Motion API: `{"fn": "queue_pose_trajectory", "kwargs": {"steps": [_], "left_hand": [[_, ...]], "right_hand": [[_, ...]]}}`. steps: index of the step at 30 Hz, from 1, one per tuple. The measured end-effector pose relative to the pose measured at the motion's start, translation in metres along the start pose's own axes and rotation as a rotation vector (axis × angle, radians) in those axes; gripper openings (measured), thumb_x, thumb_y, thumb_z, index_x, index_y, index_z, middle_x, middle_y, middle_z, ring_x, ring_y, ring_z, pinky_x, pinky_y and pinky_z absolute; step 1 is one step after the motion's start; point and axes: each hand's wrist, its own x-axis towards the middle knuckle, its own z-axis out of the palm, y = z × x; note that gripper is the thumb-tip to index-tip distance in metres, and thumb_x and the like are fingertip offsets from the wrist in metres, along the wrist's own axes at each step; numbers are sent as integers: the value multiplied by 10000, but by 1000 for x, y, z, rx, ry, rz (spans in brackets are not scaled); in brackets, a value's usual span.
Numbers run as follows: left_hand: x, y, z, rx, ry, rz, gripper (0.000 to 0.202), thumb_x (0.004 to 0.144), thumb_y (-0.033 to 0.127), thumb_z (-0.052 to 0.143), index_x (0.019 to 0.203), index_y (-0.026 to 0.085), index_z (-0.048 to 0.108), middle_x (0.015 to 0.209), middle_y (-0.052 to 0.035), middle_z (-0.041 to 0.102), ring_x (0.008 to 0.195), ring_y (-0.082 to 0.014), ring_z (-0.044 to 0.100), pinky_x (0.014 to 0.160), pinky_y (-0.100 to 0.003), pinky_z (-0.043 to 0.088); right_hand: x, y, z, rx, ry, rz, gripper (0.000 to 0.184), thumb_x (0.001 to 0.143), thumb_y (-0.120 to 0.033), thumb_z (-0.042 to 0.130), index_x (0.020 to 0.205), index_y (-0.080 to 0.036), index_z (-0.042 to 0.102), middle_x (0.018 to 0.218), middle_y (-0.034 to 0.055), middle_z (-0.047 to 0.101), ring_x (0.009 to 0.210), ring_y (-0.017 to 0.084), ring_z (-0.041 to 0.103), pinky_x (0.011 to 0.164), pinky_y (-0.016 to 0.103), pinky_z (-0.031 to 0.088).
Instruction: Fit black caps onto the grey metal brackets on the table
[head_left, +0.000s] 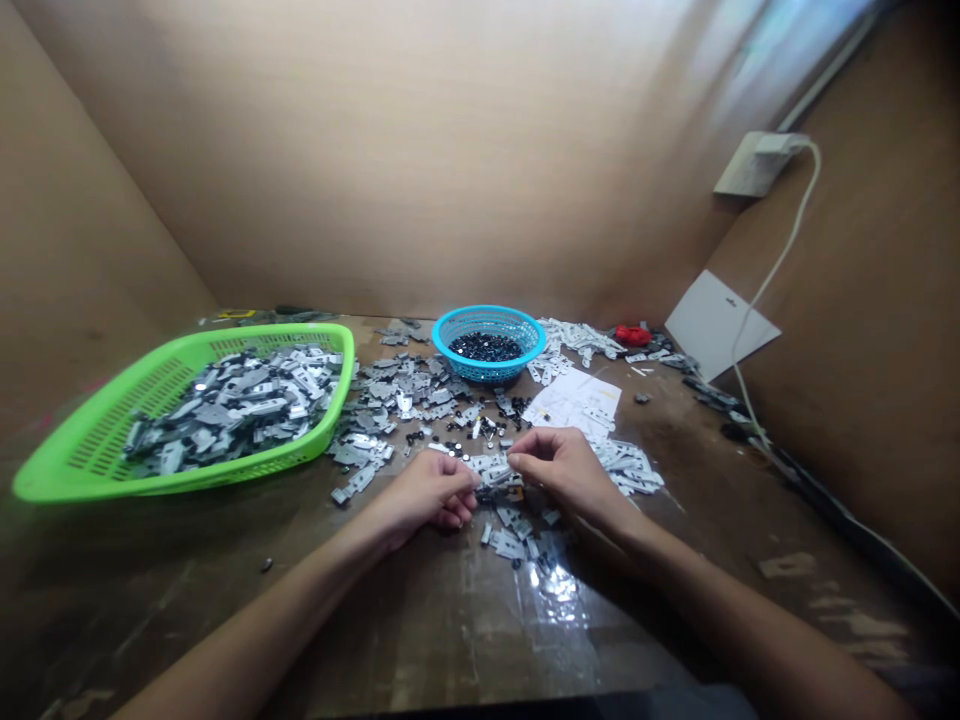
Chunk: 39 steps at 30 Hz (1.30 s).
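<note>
Near the middle of the table, my left hand (439, 487) is closed, thumb and fingers pinched at the edge of a flat grey plastic part (493, 468). Facing it, my right hand (561, 465) has thumb and forefinger pressed together over the part's other end; what sits in that pinch is too small to make out. Under and in front of the hands lie more loose grey parts (510, 540). Small black round pieces (420, 436) are scattered just beyond my fingers.
A green basket (341, 400) full of grey parts stands at left. Behind my hands is a blue basket (489, 372) of small black pieces. Grey parts (420, 380) spread around it. At right are a paper sheet (574, 395), a red object (632, 335) and a white cable (795, 220).
</note>
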Motion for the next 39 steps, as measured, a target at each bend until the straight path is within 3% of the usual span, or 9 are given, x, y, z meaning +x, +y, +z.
{"fn": "queue_pose_trajectory", "kwargs": {"steps": [5, 10, 17, 21, 24, 29, 33, 39], "left_hand": [[1, -3, -1, -17, -14, 5, 287, 683, 401, 602, 706, 116, 578, 628, -48, 633, 455, -77, 547, 428, -165, 401], [0, -3, -2, -33, -27, 5, 279, 699, 387, 595, 709, 109, 575, 640, -50, 630, 462, -67, 543, 446, -161, 410], [-3, 1, -2, -113, 1, -5, 249, 686, 356, 618, 729, 119, 557, 646, -25, 609, 492, -65, 544, 472, -164, 422], [-3, 0, -3, -117, 0, 43, 248, 706, 361, 600, 748, 120, 558, 660, -26, 606, 512, -66, 546, 484, -165, 420], [-3, 0, -5, -113, -11, 86, 268, 709, 385, 601, 767, 126, 561, 667, -27, 609, 524, -72, 553, 485, -165, 415], [-4, -1, -7, -119, -37, 125, 284, 709, 405, 600, 784, 134, 561, 668, -26, 611, 530, -78, 556, 490, -172, 416], [-2, -1, -6, -93, -24, 136, 291, 719, 420, 584, 775, 136, 557, 658, -25, 608, 515, -77, 550, 483, -173, 417], [-3, 3, 1, -41, 112, 207, 336, 682, 449, 624, 817, 149, 556, 679, -19, 607, 574, -111, 593, 513, -205, 462]], "right_hand": [[1, 4, 1, 49, -17, 35, 143, 694, -274, 618, 733, -139, 642, 593, 5, 587, 508, 97, 494, 481, 210, 376], [3, 10, 0, 235, -72, 106, 246, 650, -331, 671, 780, -129, 619, 572, -5, 564, 467, 82, 468, 458, 209, 369], [4, 15, -3, 163, -9, 116, 259, 654, -371, 677, 739, -128, 643, 644, 18, 586, 492, 68, 436, 434, 188, 307], [5, 19, -1, 188, -4, 163, 320, 661, -389, 668, 851, -133, 644, 603, -4, 551, 422, 49, 381, 379, 178, 281], [6, 20, -1, 252, -53, 248, 358, 658, -412, 668, 887, -141, 624, 533, -38, 497, 378, 40, 352, 332, 158, 260], [7, 19, -7, 307, -216, 366, 346, 681, -460, 645, 701, -119, 590, 403, -67, 405, 323, 21, 278, 294, 136, 170], [8, 21, -8, 321, -216, 345, 337, 690, -454, 644, 667, -127, 566, 387, -75, 388, 312, 20, 257, 298, 144, 155], [5, 20, -3, 294, -178, 257, 325, 681, -441, 650, 697, -123, 585, 404, -69, 395, 331, 32, 292, 322, 158, 172]]}}
